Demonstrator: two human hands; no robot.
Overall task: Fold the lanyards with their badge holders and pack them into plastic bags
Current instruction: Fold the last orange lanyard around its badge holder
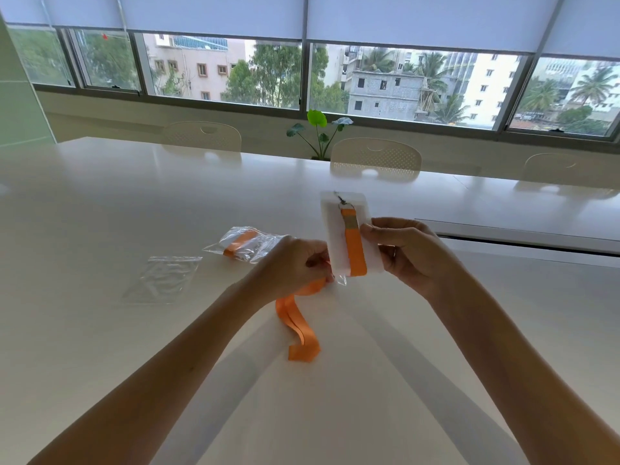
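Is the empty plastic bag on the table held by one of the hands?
No, the empty plastic bag lies alone on the table, apart from both hands.

A white badge holder [349, 233] stands upright above the table, an orange lanyard [355, 250] laid down its front, the tail trailing near. Far left lies a packed plastic bag [246, 245]; an empty bag [161, 278] lies nearer left.

No readable text shows anywhere; the badge holder [347, 229] looks blank, perhaps from glare.
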